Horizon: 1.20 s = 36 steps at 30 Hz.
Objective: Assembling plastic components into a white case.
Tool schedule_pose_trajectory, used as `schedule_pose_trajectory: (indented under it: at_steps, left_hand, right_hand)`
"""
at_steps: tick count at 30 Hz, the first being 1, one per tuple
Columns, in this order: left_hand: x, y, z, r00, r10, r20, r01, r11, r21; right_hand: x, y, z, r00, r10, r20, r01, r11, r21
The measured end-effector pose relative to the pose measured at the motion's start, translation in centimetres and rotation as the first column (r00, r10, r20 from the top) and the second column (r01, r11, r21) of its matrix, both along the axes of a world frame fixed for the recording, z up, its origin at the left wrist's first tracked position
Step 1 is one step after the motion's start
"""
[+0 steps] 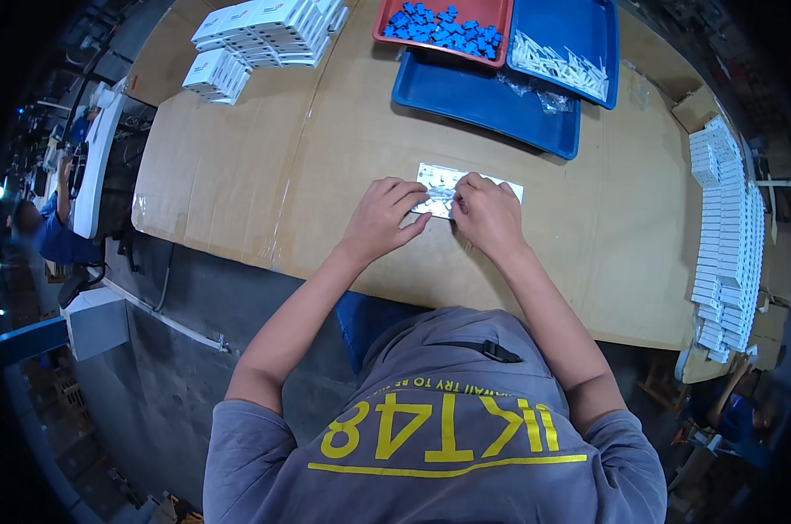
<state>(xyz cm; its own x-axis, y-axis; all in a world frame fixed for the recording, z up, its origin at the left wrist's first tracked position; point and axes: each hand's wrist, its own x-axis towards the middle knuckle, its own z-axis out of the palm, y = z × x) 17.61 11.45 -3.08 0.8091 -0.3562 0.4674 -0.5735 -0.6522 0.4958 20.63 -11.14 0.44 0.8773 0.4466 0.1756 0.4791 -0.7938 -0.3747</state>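
A glossy white rectangular piece with dark printed patterns (440, 179) lies on the cardboard-covered table in front of me; I cannot tell whether it is a sheet or a flat packet. My left hand (385, 217) is at its left end, fingers bent over the edge and thumb at the near side, gripping it. Over its middle and right part, my right hand (490, 214) has its fingers curled and pressed together in a pinch. Whatever sits between those right fingertips is hidden. Both hands are close together, with a narrow part of the printed surface showing between them.
Beyond the hands stand a red tray (379, 33) of blue plastic pieces, a blue tray (612, 52) of white sticks, and a lower blue tray (465, 100) with clear plastic wrap. White boxes (264, 35) are stacked far left; more white boxes (723, 244) line the right edge.
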Motion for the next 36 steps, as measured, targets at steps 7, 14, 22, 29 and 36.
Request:
schedule_pose_trajectory:
  at_steps: [7,14,22,29,36]
  left_hand:
    - [-0.3,0.0,-0.3,0.997,-0.009,0.081,0.006,1.0,0.03]
    - [-0.5,0.1,0.2,0.998,-0.045,0.047,0.04,0.994,0.097]
    - [-0.3,-0.2,0.1,0.997,-0.045,0.055,0.042,0.997,0.066]
    - [-0.4,0.0,-0.2,0.996,-0.035,0.079,0.03,0.998,0.062]
    - [-0.3,-0.1,-0.1,0.999,-0.032,0.037,0.03,0.997,0.065]
  right_hand:
    - [0.6,0.5,0.6,0.998,0.009,-0.068,-0.02,0.987,-0.161]
    - [0.5,0.5,0.5,0.998,0.055,-0.023,-0.059,0.98,-0.191]
    - [-1.0,0.9,1.0,0.997,0.058,0.053,-0.057,0.998,-0.019]
    - [-1.3,0.7,0.1,0.997,0.067,0.03,-0.066,0.997,-0.029]
    - [-1.5,-0.6,0.7,0.994,-0.034,0.101,0.026,0.996,0.084]
